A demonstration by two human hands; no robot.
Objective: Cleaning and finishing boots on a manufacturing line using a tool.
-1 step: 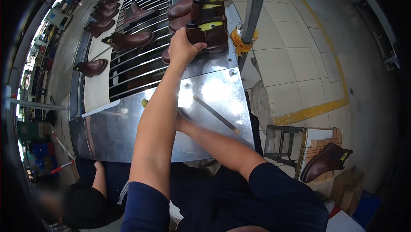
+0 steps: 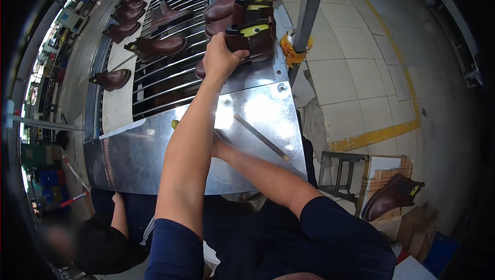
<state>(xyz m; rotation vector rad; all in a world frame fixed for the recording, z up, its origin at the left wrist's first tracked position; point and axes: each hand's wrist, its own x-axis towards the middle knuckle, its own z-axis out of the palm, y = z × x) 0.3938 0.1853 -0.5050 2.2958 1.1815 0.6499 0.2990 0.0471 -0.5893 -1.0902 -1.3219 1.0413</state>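
Observation:
My left hand [image 2: 223, 59] is stretched forward, its thumb and fingers closed around the upper of a dark brown ankle boot [image 2: 259, 45] with a yellow-green inner part. That boot stands in a tight group with other brown boots [image 2: 220, 9] on the metal surface. Beneath my left forearm, my right hand [image 2: 219, 147] is mostly hidden, low over the sheet-metal tabletop [image 2: 134, 156]; its fingers do not show. A small yellow-green tip [image 2: 174, 123] pokes out past the left forearm; what it belongs to is hidden.
A thin rod [image 2: 262, 138] lies on the tabletop. Beyond it runs a roller conveyor [image 2: 170, 91] with brown boots [image 2: 162, 46] on and beside it. A metal post [image 2: 308, 17] rises at the right. Another boot [image 2: 390, 197] rests on a stand lower right. A person [image 2: 103, 244] is at lower left.

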